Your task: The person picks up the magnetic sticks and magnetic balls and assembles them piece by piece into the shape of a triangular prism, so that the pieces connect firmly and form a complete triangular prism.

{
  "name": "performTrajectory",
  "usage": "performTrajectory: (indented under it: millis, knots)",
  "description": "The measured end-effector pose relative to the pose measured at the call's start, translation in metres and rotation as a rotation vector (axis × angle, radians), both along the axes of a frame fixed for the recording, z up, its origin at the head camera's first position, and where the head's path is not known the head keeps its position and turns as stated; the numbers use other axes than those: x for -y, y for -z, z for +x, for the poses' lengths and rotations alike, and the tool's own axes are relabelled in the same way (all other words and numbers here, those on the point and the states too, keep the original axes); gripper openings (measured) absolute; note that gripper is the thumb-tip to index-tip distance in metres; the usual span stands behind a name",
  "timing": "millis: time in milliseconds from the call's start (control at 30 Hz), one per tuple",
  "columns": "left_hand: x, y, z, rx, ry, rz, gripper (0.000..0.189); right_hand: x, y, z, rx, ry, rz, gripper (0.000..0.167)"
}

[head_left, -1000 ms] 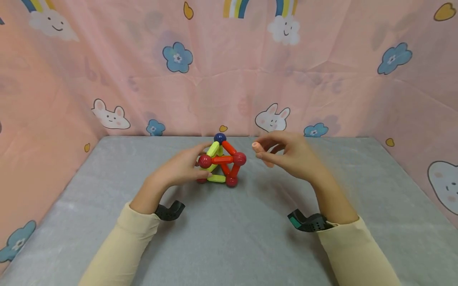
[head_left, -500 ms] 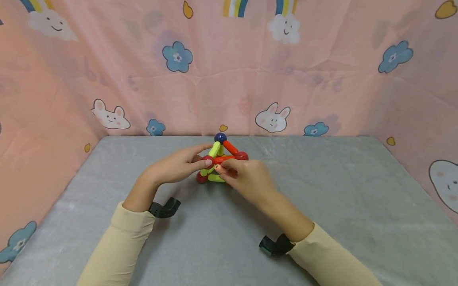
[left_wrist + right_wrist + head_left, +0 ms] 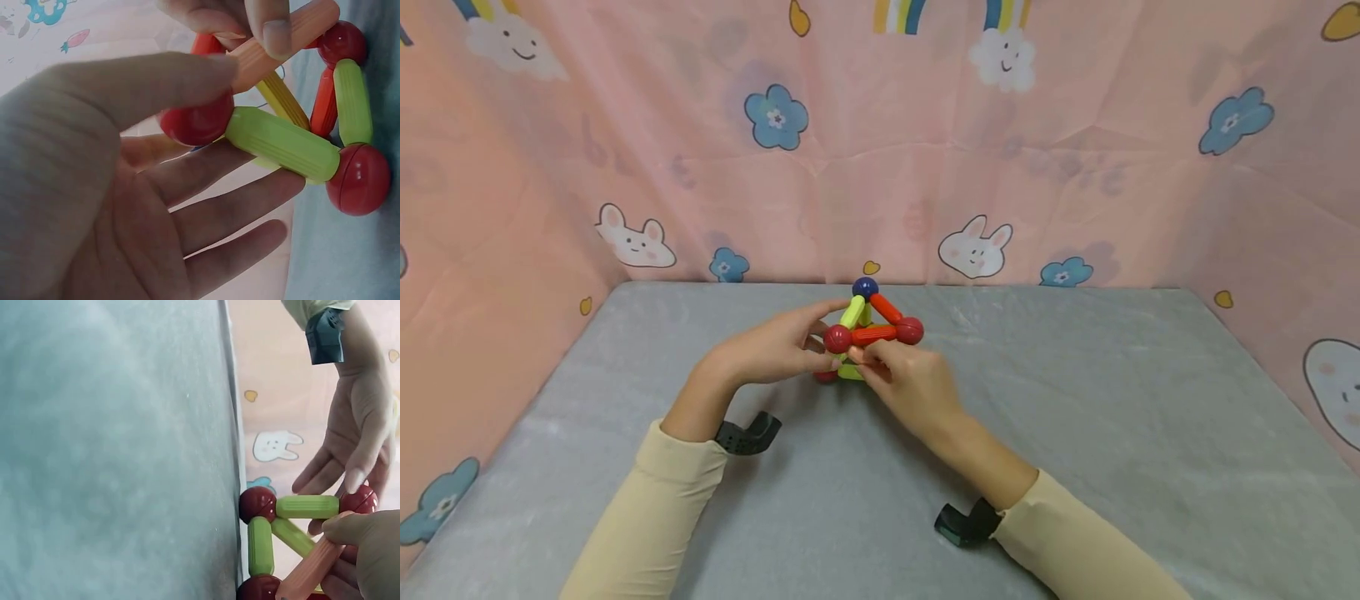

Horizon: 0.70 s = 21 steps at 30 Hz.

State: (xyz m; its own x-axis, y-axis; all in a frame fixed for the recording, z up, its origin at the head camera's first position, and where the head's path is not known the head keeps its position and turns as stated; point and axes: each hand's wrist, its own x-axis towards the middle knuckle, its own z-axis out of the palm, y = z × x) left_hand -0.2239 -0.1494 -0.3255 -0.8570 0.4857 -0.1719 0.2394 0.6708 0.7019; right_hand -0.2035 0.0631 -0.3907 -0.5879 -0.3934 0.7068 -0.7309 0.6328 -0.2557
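A magnetic stick-and-ball frame stands on the grey cloth in the head view, with a blue ball (image 3: 865, 287) at its peak. My left hand (image 3: 771, 346) holds its left side, thumb on an upper red ball (image 3: 199, 125) and fingers behind a yellow-green stick (image 3: 281, 145). My right hand (image 3: 917, 383) pinches a peach stick (image 3: 312, 567), which slants across the frame's square side. One end of that stick is at the red ball under my left thumb; the other reaches the diagonally opposite lower ball (image 3: 342, 44). In the head view my right hand hides the frame's lower right corner.
Grey cloth (image 3: 1120, 433) covers the table. Behind it hangs a pink printed curtain (image 3: 865, 183), which meets the table's back edge close behind the frame. A black wrist device (image 3: 748, 433) sits on the left forearm, another black wrist device (image 3: 967, 523) on the right.
My right hand has brought the peach stick leftward from beside the frame to its front side. Over the last half second it has shifted slightly, and my left thumb has moved lower on the frame.
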Motion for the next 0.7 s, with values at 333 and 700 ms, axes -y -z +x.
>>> performTrajectory:
  millis: [333,700]
  knots:
    - [-0.007,0.014,-0.005,-0.021,-0.146,0.149,0.093,-0.001,0.004,-0.007,-0.028,-0.070,-0.030,0.015]
    - [-0.017,0.019,-0.009,0.009,-0.208,0.166,0.092,-0.046,0.010,-0.042,0.348,-0.076,-0.734,0.030]
